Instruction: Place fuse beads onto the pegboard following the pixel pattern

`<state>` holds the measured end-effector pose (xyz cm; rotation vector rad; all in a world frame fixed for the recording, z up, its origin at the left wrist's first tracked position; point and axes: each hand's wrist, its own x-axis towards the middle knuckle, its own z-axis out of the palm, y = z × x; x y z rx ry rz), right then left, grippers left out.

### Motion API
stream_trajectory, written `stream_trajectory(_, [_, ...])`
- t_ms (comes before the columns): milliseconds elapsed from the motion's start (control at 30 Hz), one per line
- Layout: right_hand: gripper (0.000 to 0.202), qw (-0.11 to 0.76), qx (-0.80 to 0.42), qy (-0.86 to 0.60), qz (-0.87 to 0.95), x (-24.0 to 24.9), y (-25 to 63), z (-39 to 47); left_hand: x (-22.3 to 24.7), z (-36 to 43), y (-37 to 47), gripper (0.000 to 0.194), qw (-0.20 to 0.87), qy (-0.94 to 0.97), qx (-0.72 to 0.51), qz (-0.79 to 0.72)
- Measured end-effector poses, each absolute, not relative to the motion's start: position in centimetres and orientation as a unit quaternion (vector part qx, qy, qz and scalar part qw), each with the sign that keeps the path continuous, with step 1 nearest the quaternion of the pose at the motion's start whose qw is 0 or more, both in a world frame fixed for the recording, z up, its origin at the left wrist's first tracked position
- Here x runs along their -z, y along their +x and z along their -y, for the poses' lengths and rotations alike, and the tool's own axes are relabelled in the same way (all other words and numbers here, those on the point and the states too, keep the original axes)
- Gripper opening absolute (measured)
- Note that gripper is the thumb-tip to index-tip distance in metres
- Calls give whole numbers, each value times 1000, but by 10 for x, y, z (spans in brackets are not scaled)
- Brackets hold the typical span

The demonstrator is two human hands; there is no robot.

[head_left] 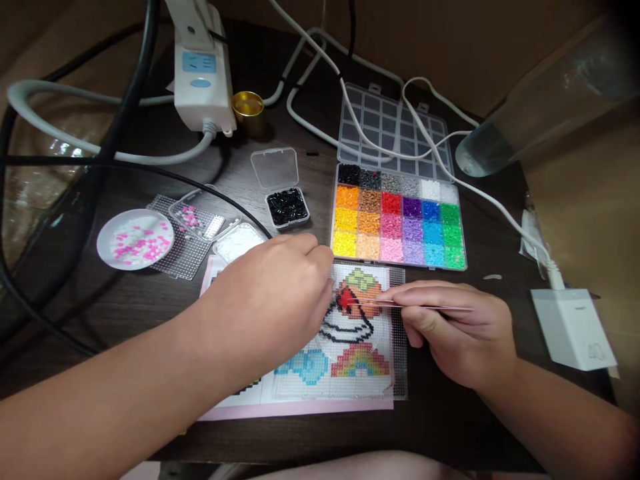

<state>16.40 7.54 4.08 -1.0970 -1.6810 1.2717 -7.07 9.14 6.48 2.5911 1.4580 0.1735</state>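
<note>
Across the dark, grained counter we go: one clear plastic case, twenty-four square cells! Just in front lies the studded transparent pegboard. The left hand arches over it, grip hidden, can't tell; the right hand's grip pinches slim tweezers, reaching over one curved black bead outline and one bright red cluster.

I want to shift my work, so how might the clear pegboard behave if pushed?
The clear pegboard looks thin and flat, so it would probably slide rather than tip. The black beads on it look small and separate, so a jolt might dislodge some.
</note>
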Motion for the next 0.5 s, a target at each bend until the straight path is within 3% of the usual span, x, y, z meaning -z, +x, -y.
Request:
stream_trajectory(200, [19, 386, -428, -453, 680, -43, 152, -76, -66, -92, -70, 11, 109, 854, -37, -507])
stream_trajectory(500, [19, 370, -438, -436, 694, -41, 146, -79, -69, -92, -69, 12, 153, 827, -12, -540])
